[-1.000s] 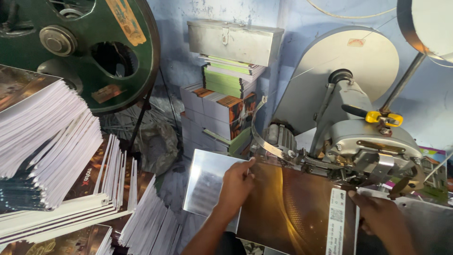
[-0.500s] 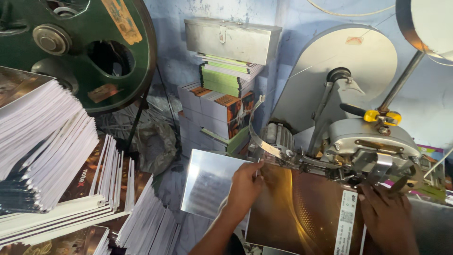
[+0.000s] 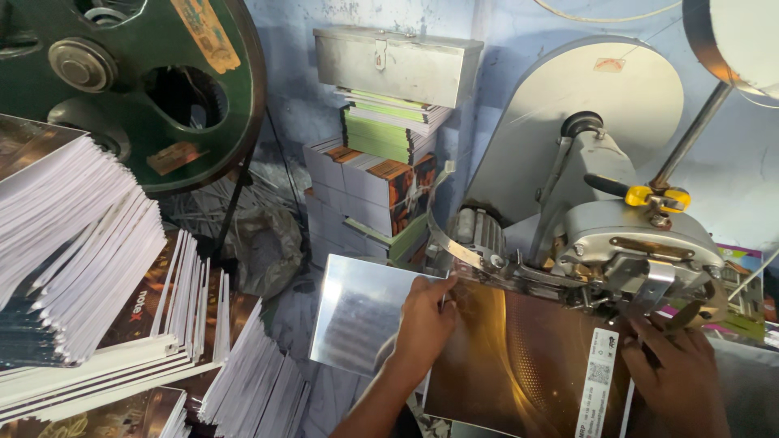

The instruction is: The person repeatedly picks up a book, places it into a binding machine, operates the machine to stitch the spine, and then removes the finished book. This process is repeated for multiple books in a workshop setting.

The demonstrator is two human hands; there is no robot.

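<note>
Small bookbinding workshop: grey stitching machine (image 3: 625, 235), large green flywheel (image 3: 138, 81), stacked unbound booklets (image 3: 73, 251), bundled notebooks (image 3: 381, 170) against worn blue wall (image 3: 503, 32), metal box (image 3: 398, 65) on top.

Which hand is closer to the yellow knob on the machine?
Right. The right hand sits below the yellow knob under the machine head; the left hand is farther left on the shiny cover.

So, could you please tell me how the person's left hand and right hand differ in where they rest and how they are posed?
The left hand lies on the glossy brown cover sheet at its left edge, fingers reaching toward the machine's metal guide; the right hand sits further right, under the grey stitching head, beside a white label strip. The left forearm shows; the right is cut off by the frame. Both rest palm down on the same sheet.
</note>
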